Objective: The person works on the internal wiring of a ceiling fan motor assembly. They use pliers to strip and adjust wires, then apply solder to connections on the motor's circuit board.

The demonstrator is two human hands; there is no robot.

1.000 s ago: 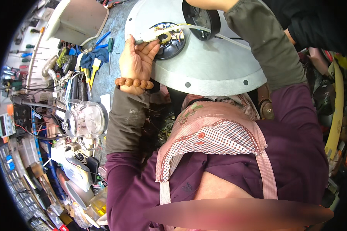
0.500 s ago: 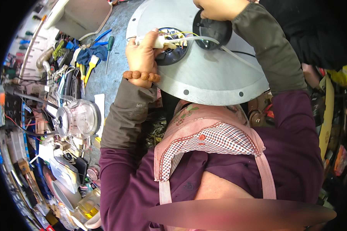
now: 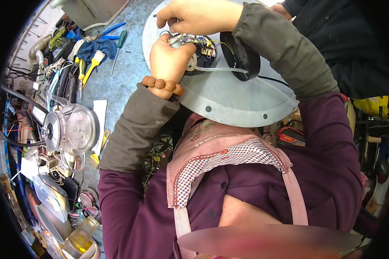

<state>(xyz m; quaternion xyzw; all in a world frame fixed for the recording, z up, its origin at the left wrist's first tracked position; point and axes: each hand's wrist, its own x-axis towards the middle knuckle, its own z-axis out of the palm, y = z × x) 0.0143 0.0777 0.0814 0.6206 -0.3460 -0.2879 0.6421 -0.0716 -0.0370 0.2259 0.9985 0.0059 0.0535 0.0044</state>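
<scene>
My left hand (image 3: 170,58), with a brown beaded bracelet at the wrist, closes around a whitish cylindrical part (image 3: 176,42) with wires at its end. It holds this above the round black housing (image 3: 206,60), where coloured wires and small parts show. Just above it, my right hand (image 3: 199,17) has bent, parted fingers pointing toward the left fingertips; nothing shows in its grasp. Under the right forearm, a round black cover (image 3: 250,60) tilts up on edge, joined by wires and a white tube (image 3: 220,69). All this rests on a large grey metal disc (image 3: 233,105).
Left on the blue worktop lie a green-handled screwdriver (image 3: 120,43), a yellow brush (image 3: 94,64) and a blue cloth (image 3: 95,49). A clear glass pot (image 3: 75,129) stands nearer, among cluttered parts. Another person in dark clothing (image 3: 328,47) is at the far right.
My right hand has left the black cover and moved left, above my left hand. The cover has tipped up from lying flatter. My left hand has turned the white part's end upward.
</scene>
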